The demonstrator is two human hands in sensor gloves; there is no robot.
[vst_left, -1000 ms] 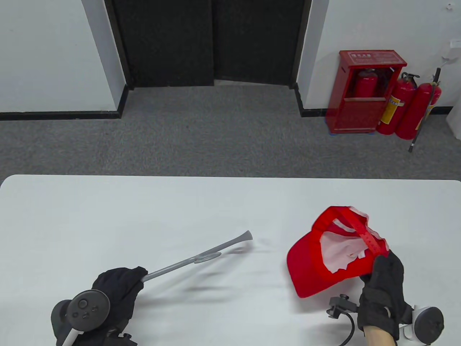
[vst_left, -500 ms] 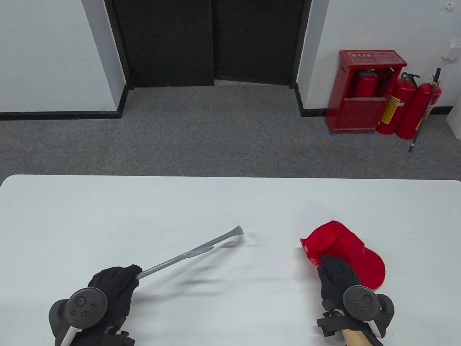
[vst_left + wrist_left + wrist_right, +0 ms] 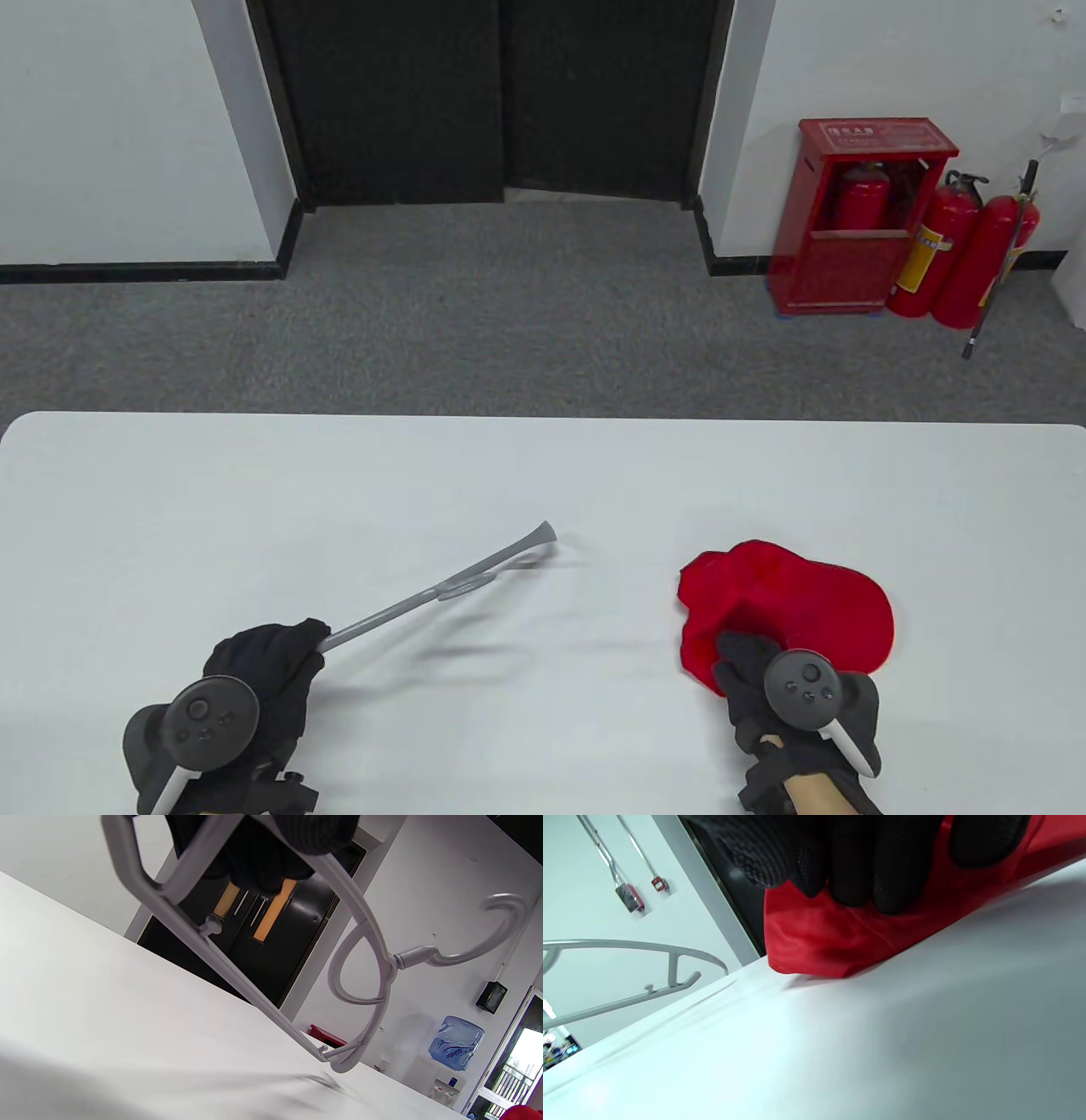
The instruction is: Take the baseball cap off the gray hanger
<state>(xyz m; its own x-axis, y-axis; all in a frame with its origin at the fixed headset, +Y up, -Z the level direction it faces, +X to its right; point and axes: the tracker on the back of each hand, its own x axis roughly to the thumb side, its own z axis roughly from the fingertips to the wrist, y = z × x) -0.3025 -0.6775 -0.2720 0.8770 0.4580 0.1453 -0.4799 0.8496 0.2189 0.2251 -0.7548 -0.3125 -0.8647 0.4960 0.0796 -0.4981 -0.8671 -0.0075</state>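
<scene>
While the right hand (image 3: 768, 688) is lying with its gloved fingers (image 3: 865, 866) curled down onto the red baseball cap (image 3: 797, 603), it is pressing the crumpled cloth against the white bench (image 3: 543, 475), and the cap is sitting on the bench's right side, well apart from the hanger. The left hand (image 3: 254, 688) is closing around one end of the gray hanger (image 3: 441, 590), holding it tilted so its far tip is hanging just above the bench.
</scene>
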